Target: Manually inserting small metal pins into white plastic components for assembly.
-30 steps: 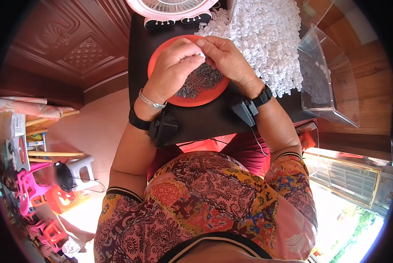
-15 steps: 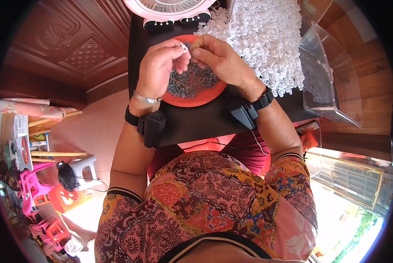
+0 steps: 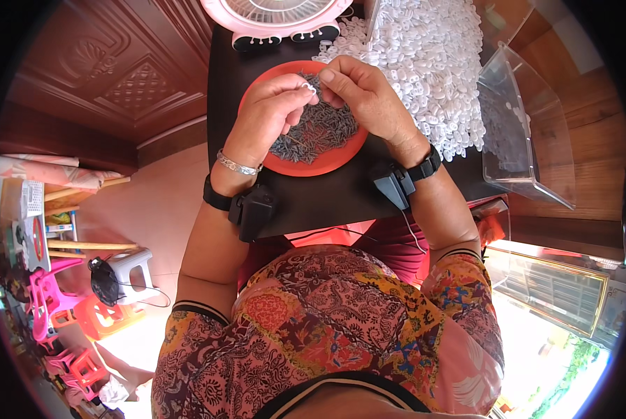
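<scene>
Between thumb and forefinger, my left hand (image 3: 267, 115) pinches a small white plastic piece with holes (image 3: 309, 88). Close to its right, my right hand (image 3: 369, 94) has thumb and forefinger pressed together; whatever lies between them is too small or hidden to make out. Both hands are raised over a round orange-red basin (image 3: 334, 164). Many small grey screw-like pieces (image 3: 313, 133) lie in it, partly covered by my hands. A large heap of white plastic pieces (image 3: 432, 70), similar to the held one, spreads on the dark table to the right.
A pink fan (image 3: 278, 24) stands at the table's far side. On the right is a clear plastic box (image 3: 512, 126). The dark table (image 3: 313, 202) ends close to my lap. Lower left on the floor are a grey stool (image 3: 133, 272) and red and pink stools (image 3: 107, 314).
Both hands have shifted slightly right in the picture, and the left has turned a little. The white piece remains in the left fingertips. The whole table view has moved slightly too.
</scene>
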